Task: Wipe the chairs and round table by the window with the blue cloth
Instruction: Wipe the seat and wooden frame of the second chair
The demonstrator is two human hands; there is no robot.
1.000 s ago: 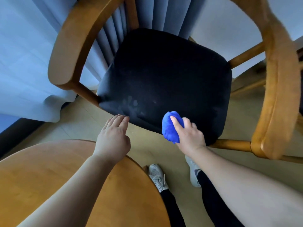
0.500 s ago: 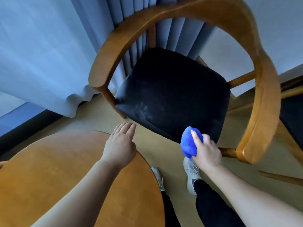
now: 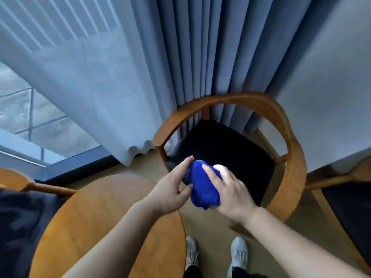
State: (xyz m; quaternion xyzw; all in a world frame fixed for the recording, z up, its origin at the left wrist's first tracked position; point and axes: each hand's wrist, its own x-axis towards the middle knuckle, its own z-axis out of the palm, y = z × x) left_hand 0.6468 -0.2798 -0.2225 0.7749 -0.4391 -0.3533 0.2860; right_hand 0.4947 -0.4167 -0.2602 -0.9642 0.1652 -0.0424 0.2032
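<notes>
A bunched blue cloth point(image 3: 202, 187) is held in the air between both hands, above the front edge of a wooden armchair point(image 3: 291, 157) with a dark seat point(image 3: 230, 153). My right hand point(image 3: 228, 191) grips the cloth from the right, fingers curled over it. My left hand point(image 3: 172, 187) touches its left side, thumb and fingers around the edge. The round wooden table point(image 3: 96, 217) lies at lower left, under my left forearm.
Sheer and grey curtains point(image 3: 180, 57) hang behind the chair, with the window point(image 3: 30, 117) at left. A second chair point(image 3: 351, 197) shows at the right edge and a third point(image 3: 16, 197) at the far left. My shoes point(image 3: 239, 255) stand on the tan floor.
The view has lifted and pulled back from the chair. My right hand raised the cloth off the seat edge, and my left hand moved right to meet it.
</notes>
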